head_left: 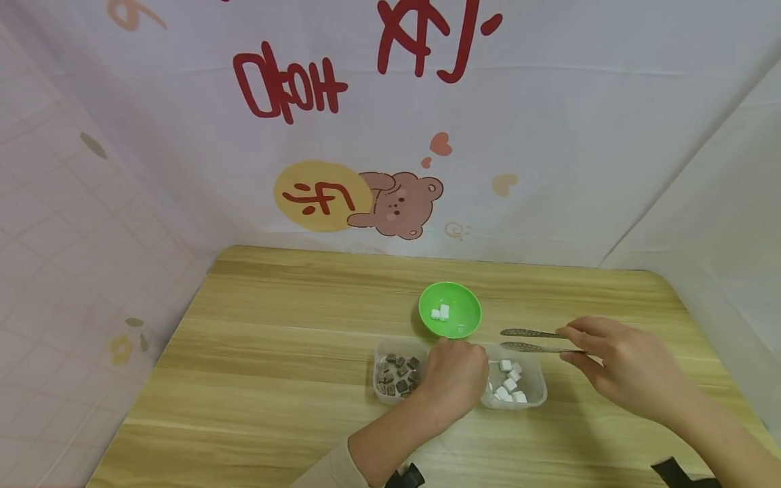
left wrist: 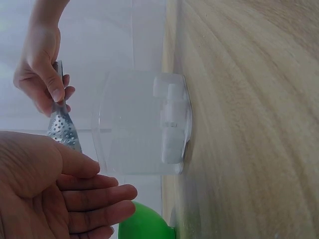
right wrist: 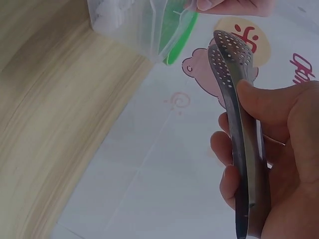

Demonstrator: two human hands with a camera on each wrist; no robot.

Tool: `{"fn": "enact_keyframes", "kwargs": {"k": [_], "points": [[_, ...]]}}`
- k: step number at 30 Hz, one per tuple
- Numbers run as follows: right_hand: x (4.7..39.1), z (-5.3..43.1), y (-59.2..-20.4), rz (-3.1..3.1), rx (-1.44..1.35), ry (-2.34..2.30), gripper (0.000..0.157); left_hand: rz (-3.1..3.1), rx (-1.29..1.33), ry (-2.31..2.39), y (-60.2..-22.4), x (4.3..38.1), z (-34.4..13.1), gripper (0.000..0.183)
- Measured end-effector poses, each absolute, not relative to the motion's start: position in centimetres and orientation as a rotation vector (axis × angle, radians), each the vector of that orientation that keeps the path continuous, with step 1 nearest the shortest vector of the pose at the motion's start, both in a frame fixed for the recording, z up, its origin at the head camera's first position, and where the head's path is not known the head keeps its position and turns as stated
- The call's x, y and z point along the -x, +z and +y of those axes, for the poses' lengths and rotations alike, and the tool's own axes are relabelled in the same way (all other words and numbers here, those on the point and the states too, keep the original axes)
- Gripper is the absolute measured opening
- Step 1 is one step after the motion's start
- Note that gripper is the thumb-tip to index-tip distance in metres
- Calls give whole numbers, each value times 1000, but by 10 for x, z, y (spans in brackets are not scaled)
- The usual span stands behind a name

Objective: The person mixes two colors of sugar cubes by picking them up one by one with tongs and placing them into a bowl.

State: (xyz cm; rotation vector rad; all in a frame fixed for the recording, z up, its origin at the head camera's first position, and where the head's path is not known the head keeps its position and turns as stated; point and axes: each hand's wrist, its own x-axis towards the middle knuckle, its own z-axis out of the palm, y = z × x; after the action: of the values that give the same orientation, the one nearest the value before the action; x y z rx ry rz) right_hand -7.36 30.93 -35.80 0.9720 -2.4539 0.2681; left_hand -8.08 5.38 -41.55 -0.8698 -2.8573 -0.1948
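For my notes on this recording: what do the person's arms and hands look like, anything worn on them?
Both the left hand and right hand are ungloved. A plain beige sleeve covers part of the left forearm; the right forearm shows none. Beside each is a black piece, attachment unclear.

Bowl (head_left: 460, 308), two tubs (head_left: 535, 381) on table (head_left: 262, 352)

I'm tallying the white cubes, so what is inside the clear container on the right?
Several white cubes lie in the clear container. In the head view, the left hand covers its left end, so anything there is hidden.
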Motion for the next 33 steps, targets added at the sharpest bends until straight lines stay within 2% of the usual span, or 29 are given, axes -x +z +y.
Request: {"fn": "enact_keyframes", "kwargs": {"k": [13,17,18,21,33], "points": [[77,309,-378,-2472,-1132,183,68,-2856,862,-243,-415,80,53,39],[80,305,-382,-2500,-1208,152,23,-2856,863,-224,-415,80,53,40],[80,303,-383,-2511,-1226,142,19,-2854,864,-218,-415,80,53,40],[80,296,-383,-2532,-1257,85,36,-2855,865,-212,-415,80,53,41],[83,278,-383,-2516,-1312,-62,36,-2855,855,-187,-415,80,53,39]]}}
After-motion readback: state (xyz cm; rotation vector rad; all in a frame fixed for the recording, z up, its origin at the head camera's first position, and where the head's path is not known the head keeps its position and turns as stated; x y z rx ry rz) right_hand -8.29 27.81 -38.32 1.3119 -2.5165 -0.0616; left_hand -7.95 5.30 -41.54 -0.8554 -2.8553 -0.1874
